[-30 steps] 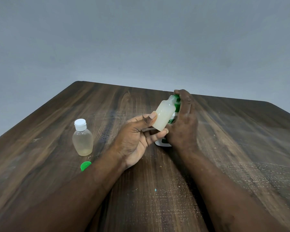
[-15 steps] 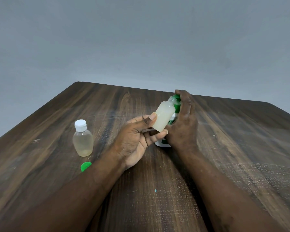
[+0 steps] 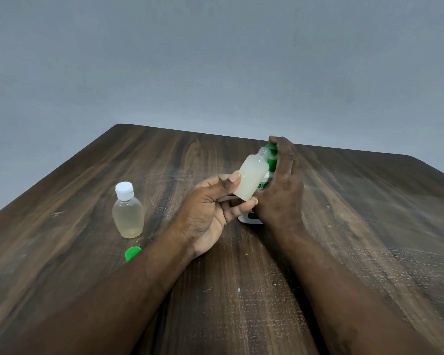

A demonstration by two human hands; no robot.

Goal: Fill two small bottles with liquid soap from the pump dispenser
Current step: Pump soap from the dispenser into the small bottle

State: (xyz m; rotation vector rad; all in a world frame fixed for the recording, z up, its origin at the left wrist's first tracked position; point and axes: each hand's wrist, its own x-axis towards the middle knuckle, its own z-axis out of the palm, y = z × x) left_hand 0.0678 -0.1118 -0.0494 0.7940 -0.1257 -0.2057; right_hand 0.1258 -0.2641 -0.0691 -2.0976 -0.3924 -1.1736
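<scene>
Uncapped bottle point(image 3: 251, 179) tilted, mouth at pump dispenser point(image 3: 250, 218) nozzle.
Left hand point(image 3: 208, 213) pinches its base between thumb and fingers; right hand point(image 3: 282, 190) wraps the dispenser, fingers over the green head, apparently pressing. Capped bottle point(image 3: 128, 213) upright at left on table point(image 3: 369, 226), green cap point(image 3: 132, 253) just beside it.

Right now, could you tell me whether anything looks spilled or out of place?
No spill shows. A loose green cap lies on the table, half hidden by the left forearm, which might knock it. A tiny teal speck lies between the forearms. The open bottle in the left hand is tilted toward the pump dispenser.
</scene>
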